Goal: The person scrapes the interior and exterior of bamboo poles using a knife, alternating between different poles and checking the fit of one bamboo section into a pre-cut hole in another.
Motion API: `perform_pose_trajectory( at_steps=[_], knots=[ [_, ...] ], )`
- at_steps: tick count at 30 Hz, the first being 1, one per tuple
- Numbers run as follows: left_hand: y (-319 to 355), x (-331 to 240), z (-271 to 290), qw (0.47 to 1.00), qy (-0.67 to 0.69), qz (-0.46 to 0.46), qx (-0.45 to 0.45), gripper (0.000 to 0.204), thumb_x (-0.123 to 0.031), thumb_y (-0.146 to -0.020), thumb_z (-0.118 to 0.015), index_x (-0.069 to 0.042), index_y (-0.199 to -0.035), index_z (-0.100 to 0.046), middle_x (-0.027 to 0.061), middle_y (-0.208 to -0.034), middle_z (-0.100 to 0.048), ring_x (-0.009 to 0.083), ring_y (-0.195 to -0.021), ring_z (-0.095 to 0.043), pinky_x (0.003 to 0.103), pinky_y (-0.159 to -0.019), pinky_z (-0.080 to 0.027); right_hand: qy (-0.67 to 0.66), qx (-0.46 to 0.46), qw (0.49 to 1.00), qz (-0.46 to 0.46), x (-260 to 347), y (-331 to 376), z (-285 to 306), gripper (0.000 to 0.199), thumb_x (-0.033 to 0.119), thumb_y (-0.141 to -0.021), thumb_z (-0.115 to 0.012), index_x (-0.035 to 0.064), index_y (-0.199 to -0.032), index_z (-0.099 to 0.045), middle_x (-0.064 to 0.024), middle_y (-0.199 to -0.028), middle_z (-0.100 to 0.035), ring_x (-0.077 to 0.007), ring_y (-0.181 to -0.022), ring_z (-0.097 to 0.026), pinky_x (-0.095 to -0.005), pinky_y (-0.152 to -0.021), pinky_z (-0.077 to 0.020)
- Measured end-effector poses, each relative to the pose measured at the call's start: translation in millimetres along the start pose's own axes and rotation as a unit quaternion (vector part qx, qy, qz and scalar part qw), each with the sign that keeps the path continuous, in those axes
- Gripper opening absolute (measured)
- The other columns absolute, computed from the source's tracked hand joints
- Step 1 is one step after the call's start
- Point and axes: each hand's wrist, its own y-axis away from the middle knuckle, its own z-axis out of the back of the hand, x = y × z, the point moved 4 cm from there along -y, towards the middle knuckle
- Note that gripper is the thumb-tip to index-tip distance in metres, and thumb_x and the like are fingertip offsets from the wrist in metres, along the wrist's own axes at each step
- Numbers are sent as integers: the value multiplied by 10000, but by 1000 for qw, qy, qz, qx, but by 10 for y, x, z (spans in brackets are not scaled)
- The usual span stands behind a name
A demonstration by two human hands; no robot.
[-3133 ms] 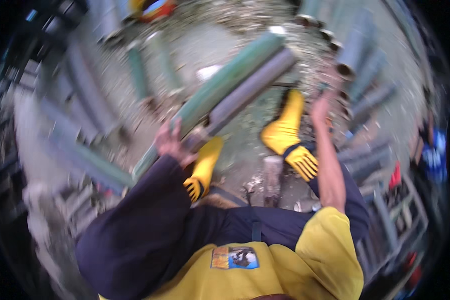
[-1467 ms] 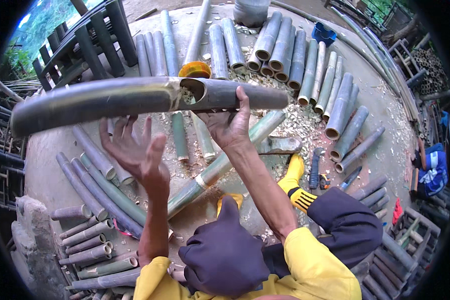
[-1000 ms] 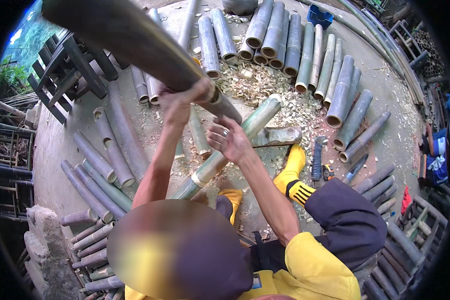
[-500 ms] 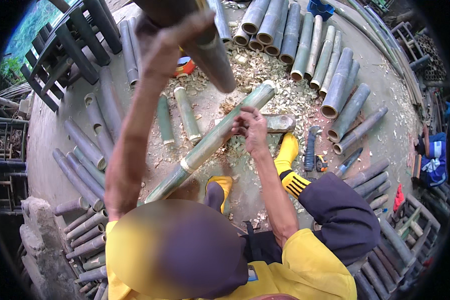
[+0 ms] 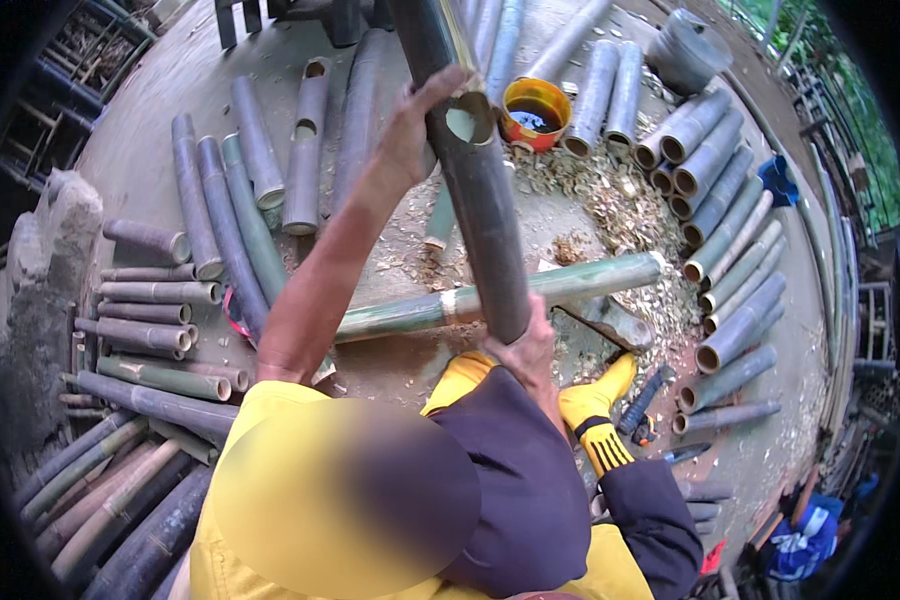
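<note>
A long dark bamboo tube (image 5: pixel 490 225) slants in front of me, with an oval hole cut in its side. My left hand (image 5: pixel 407 135) grips it beside that hole, thumb across the tube. Down at its lower end, the fingers of my right hand (image 5: pixel 532 352) are wrapped round the bamboo; the end itself is partly hidden. Behind the tube lies a green bamboo pole (image 5: pixel 590 280), propped on a wooden block (image 5: pixel 615 325). Beyond my left wrist, a shorter green bamboo piece (image 5: pixel 440 217) rests on the ground, partly covered by the tube.
Pale shavings (image 5: pixel 625 210) cover the ground ahead. An orange bucket (image 5: pixel 535 115) holds dark liquid. Cut bamboo tubes (image 5: pixel 725 270) line the right, and more tubes (image 5: pixel 160 290) lie left. Near my yellow boot (image 5: pixel 590 400) are a dark-handled tool (image 5: pixel 646 398) and a knife (image 5: pixel 686 453).
The dark tube has come lower and nearer in my left hand. My right hand has left the green pole and closed on the tube's lower end. The view has turned.
</note>
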Motion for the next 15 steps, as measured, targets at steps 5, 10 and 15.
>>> perform_pose_trajectory(
  at_steps=[5,10,15],
  knots=[
    [788,961,1150,936,-222,96,-257,742,-484,-750,-681,18,-1243,-446,192,-1156,-525,248,-1044,-539,358,-884,-445,-123,121,977,-123,-94,111,-615,739,332,-566,-798,-24,-1152,-522,-201,-983,-645,-305,-947,-632,-384,-836,-491],
    [1994,1176,1515,849,-462,34,-256,609,-284,-666,-726,-3,-1162,-514,169,-1129,-543,272,-1058,-533,379,-921,-418,-68,154,965,-203,-48,11,-871,710,351,-555,-789,-40,-1098,-552,-209,-981,-645,-319,-936,-628,-386,-832,-483],
    [2513,1296,1334,728,-679,93,0,594,-216,-603,-736,-33,-1130,-533,157,-1101,-539,308,-1073,-514,421,-957,-383,-71,135,976,-156,-53,-471,-1163,666,388,-628,-745,-44,-1099,-556,-212,-994,-635,-330,-915,-620,-398,-817,-475]
  ],
)
